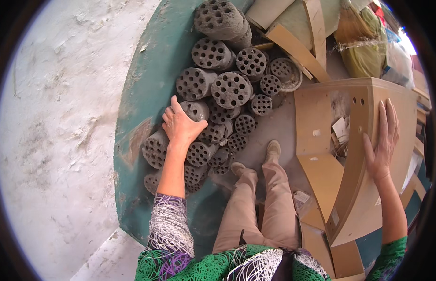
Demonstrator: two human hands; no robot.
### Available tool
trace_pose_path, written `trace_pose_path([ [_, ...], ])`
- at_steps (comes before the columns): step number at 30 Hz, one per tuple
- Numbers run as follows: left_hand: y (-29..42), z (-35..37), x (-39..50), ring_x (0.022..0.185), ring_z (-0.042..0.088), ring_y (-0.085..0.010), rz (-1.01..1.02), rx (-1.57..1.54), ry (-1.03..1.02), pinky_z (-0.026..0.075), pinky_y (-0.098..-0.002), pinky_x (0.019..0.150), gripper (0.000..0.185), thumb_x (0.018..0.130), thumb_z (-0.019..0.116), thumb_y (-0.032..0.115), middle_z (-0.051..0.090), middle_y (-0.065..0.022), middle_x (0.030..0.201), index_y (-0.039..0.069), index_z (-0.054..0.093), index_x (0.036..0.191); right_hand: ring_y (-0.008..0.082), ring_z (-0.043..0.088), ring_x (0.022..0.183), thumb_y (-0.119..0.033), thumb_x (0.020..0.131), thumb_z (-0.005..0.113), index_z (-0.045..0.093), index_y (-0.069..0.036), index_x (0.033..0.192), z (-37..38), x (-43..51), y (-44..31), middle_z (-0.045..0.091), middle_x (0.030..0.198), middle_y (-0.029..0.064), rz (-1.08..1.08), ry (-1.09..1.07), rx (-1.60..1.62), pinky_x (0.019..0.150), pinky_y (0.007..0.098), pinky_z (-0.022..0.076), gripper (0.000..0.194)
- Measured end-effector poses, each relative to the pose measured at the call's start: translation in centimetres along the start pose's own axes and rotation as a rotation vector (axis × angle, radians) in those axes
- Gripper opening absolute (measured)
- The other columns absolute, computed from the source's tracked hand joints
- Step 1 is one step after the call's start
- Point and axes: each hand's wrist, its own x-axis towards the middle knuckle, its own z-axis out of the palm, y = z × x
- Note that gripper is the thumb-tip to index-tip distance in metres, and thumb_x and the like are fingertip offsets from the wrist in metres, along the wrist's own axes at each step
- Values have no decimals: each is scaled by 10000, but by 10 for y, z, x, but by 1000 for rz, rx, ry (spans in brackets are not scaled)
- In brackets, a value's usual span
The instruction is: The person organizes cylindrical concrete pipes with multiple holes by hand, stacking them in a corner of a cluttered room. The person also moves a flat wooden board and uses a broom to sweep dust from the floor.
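My left hand spans a grey honeycomb coal briquette in the stack, with the thumb on its right side and the fingers towards the wall. The palm covers part of that briquette. More perforated briquettes surround it, among them a large one just above and to the right, and another below and to the left. Off to the right, my right hand lies flat against the outer face of a brown wood-board cabinet, its thumb near the front edge.
A flaking white and green wall rises behind the stack. Loose boards lean at the top, beside a straw broom and a yellow-green bag. My shoes stand between the briquettes and the cabinet. Scraps lie inside the cabinet.
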Motion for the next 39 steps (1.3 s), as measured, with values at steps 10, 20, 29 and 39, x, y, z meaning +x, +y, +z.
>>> trace_pose_path([
  [10, -12, 62, -11, 1443, 175, -435, 264, 56, 330, 160, -582, 1156, 955, 792, 760, 256, 182, -306, 1539, 18, 160, 1496, 326, 223, 1451, -230, 813, 580, 296, -126, 1521, -1, -1, 2, 271, 1560, 140, -1, -24, -61, 1191, 448, 140, 770],
  [20, -26, 69, 16, 1445, 141, -455, 288, -43, 299, 103, -632, 1146, 991, 830, 739, 337, 164, -276, 1556, 74, 82, 1523, 325, 240, 1444, -238, 802, 572, 302, -142, 1521, 1, 0, 2, 287, 1555, 130, -18, 2, -46, 1185, 451, 162, 774],
  [29, -39, 156, -134, 1290, 402, -388, 595, -259, -125, 322, -469, 1075, 743, 751, 770, 245, 426, -174, 1415, 62, 448, 1395, 325, 254, 1440, -249, 818, 559, 315, -133, 1516, 5, 0, 9, 298, 1554, 133, -44, 5, -60, 1183, 453, 165, 748],
  [39, -114, 269, -142, 1467, 95, -405, 365, 359, -358, 201, -638, 1112, 1121, 614, 849, 524, 58, -190, 1609, 310, 239, 1530, 322, 260, 1444, -310, 866, 530, 322, -139, 1512, 6, -1, 16, 311, 1555, 122, -105, -13, -92, 1194, 463, 189, 699],
])
